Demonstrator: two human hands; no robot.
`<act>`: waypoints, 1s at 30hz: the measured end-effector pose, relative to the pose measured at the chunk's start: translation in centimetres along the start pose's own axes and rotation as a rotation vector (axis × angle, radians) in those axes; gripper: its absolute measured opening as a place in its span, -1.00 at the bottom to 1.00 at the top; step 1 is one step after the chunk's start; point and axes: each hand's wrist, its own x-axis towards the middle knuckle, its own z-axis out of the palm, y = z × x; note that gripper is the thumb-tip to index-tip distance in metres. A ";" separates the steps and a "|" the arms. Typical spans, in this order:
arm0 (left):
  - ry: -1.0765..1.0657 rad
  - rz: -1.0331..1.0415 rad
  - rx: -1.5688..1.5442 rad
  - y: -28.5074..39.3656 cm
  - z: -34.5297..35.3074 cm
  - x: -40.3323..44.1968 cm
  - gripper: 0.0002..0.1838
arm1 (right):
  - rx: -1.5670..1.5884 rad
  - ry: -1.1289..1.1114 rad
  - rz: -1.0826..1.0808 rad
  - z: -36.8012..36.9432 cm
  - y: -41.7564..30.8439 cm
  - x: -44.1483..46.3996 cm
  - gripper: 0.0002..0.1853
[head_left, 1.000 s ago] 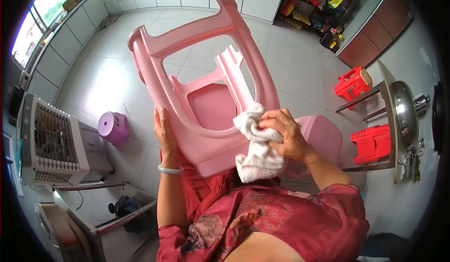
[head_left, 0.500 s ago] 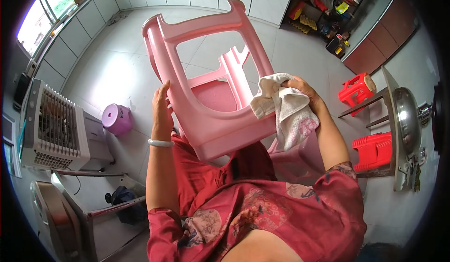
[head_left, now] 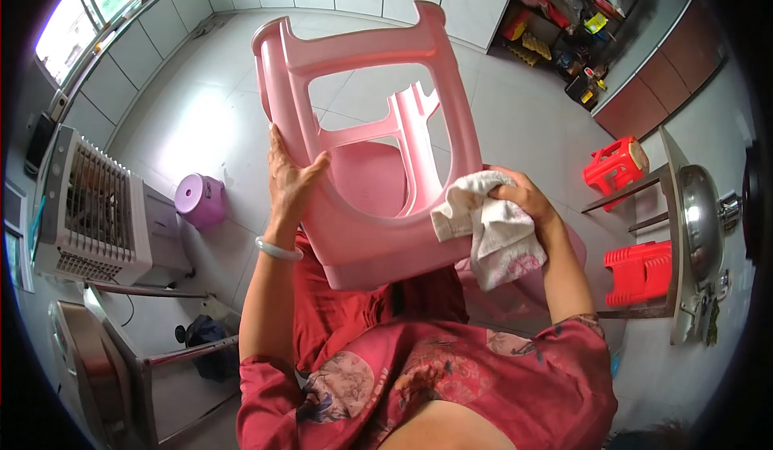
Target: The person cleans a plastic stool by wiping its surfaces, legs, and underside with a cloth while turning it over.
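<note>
A pink plastic stool (head_left: 378,257) is held up in front of me, tilted, with an open side frame facing me and its seat showing through the opening. My left hand (head_left: 291,178) grips the stool's left side, thumb lying over the near face and fingers along the outer edge. At the lower right of the frame, my right hand (head_left: 525,196) is closed on a white towel (head_left: 503,245) with a pinkish patch. Part of the towel rests against the stool's right side, and a loose end hangs down. A white bangle (head_left: 278,249) circles my left wrist.
Another pink plastic piece (head_left: 515,293) stands low behind the towel. A purple stool (head_left: 200,200) and an air cooler (head_left: 97,208) are at left. Red stools (head_left: 640,273) and a wooden-legged stand (head_left: 675,233) with a metal pan (head_left: 699,220) are at right.
My left thumb has come over onto the stool's near face. The stool has tipped slightly, its lower edge sitting a little lower. My right hand still holds the towel at the right side.
</note>
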 end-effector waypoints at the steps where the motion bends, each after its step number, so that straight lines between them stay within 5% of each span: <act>1: 0.001 -0.002 0.017 0.3 -0.1 -0.3 0.17 | 0.004 0.063 -0.076 0.3 -0.2 -0.2 -0.47; 8: 0.003 -0.083 -0.008 -0.5 0.0 1.6 0.15 | -0.082 0.186 -0.523 4.6 -8.6 2.3 -0.48; 14: 0.091 -0.173 -0.083 -0.7 -0.8 0.5 0.07 | -0.364 0.442 -0.491 4.7 -8.6 11.4 -0.47; 16: 0.025 -0.268 -0.235 -1.6 -1.4 1.0 -0.07 | -0.062 0.119 -0.107 0.8 -7.7 13.6 -0.41; 17: -0.006 -0.317 -0.310 -2.1 -1.6 1.1 -0.13 | 0.073 0.026 -0.184 0.6 -8.0 12.6 -0.45; 23: -0.048 -0.322 -0.538 -1.7 -1.0 -0.2 -0.39 | 0.281 0.037 0.084 -1.7 -7.2 12.9 -0.63; 27: -0.036 -0.181 -0.523 -0.1 -0.5 -3.6 -0.40 | -0.621 0.037 -0.461 -7.8 -3.7 11.1 -0.61; 29: 0.012 -0.074 -0.540 0.2 -0.3 -5.5 -0.36 | -0.277 0.079 -0.318 -7.0 -4.0 8.7 -0.62; 30: 0.033 -0.024 -0.547 0.2 -0.2 -6.2 -0.35 | 0.289 0.107 -0.021 -3.8 -6.0 6.4 -0.64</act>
